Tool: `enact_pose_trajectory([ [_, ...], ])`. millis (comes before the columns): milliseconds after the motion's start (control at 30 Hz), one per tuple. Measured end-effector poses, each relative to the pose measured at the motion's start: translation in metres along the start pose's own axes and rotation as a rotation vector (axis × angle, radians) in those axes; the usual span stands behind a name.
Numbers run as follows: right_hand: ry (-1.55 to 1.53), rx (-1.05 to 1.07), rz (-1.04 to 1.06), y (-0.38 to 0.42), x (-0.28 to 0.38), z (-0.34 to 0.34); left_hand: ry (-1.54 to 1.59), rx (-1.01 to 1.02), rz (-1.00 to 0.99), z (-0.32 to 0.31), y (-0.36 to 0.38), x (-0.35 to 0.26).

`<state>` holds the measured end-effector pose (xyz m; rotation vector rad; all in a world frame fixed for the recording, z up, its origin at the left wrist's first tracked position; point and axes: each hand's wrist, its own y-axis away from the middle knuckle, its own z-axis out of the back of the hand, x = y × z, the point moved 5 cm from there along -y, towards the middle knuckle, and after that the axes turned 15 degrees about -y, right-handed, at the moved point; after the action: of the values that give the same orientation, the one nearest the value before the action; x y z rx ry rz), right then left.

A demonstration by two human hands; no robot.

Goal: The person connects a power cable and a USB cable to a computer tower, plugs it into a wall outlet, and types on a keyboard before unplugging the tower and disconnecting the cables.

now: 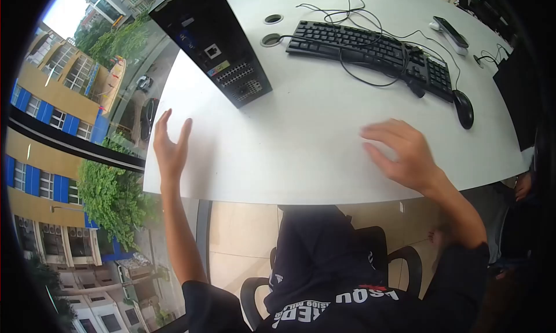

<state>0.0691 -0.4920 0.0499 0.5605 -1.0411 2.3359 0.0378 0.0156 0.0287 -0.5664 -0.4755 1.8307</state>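
My left hand (172,149) is raised over the left edge of the white table (278,153), thumb and fingers apart, holding nothing. Just beyond it stands a black computer tower (217,49), its back panel with ports and vent holes facing me. Over the right part of the table, my right hand (405,153) is open, with its thumb away from the fingers and nothing between them. Farther back lies a black keyboard (370,52) with a loose black cable (370,84) across it. A black mouse (463,109) rests at the keyboard's right end.
A dark phone-like device (450,32) lies on a white object at the back right. Two round cable holes (272,40) are beside the tower. A black panel (517,95) stands at the right edge, near another person's hand (523,185). A window (75,165) borders the left.
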Motion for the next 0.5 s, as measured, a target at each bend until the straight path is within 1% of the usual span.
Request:
enact_pose_trajectory([
  [33, -0.037, -0.106, -0.063, 0.024, 0.008, 0.029, -0.004, 0.016, 0.017, 0.002, 0.011, 0.001],
  [67, -0.027, -0.194, -0.213, 0.046, 0.018, 0.056, -0.043, 0.039, 0.115, 0.002, 0.019, 0.026],
  [100, -0.08, -0.412, -0.264, 0.068, 0.014, 0.032, -0.184, -0.032, 0.136, 0.019, -0.008, 0.092],
  [133, -0.084, -0.547, -0.36, 0.103, 0.012, 0.049, -0.26, 0.033, 0.23, 0.009, 0.006, 0.119],
  [167, -0.153, -0.736, -0.464, 0.147, 0.008, 0.06, -0.34, 0.103, 0.319, 0.001, 0.023, 0.138],
  [200, -0.221, -0.93, -0.572, 0.183, 0.005, 0.064, -0.338, 0.141, 0.351, -0.006, 0.037, 0.145],
  [267, -0.498, -1.115, -0.716, 0.232, -0.01, 0.046, -0.339, 0.189, 0.394, -0.011, 0.047, 0.159],
  [300, -0.635, -1.206, -0.79, 0.241, -0.008, 0.034, -0.351, 0.182, 0.396, -0.007, 0.046, 0.157],
  [333, -0.627, -1.243, -0.99, 0.247, -0.013, 0.017, -0.362, 0.183, 0.397, -0.007, 0.044, 0.154],
  [367, -0.764, -1.194, -1.12, 0.251, -0.019, 0.004, -0.375, 0.192, 0.397, -0.008, 0.045, 0.15],
  [433, -0.947, -1.003, -1.165, 0.235, -0.021, -0.01, -0.366, 0.193, 0.361, -0.012, 0.048, 0.15],
  [500, -1.02, -1.02, -1.117, 0.234, -0.037, -0.011, -0.359, 0.17, 0.329, -0.013, 0.048, 0.151],
])
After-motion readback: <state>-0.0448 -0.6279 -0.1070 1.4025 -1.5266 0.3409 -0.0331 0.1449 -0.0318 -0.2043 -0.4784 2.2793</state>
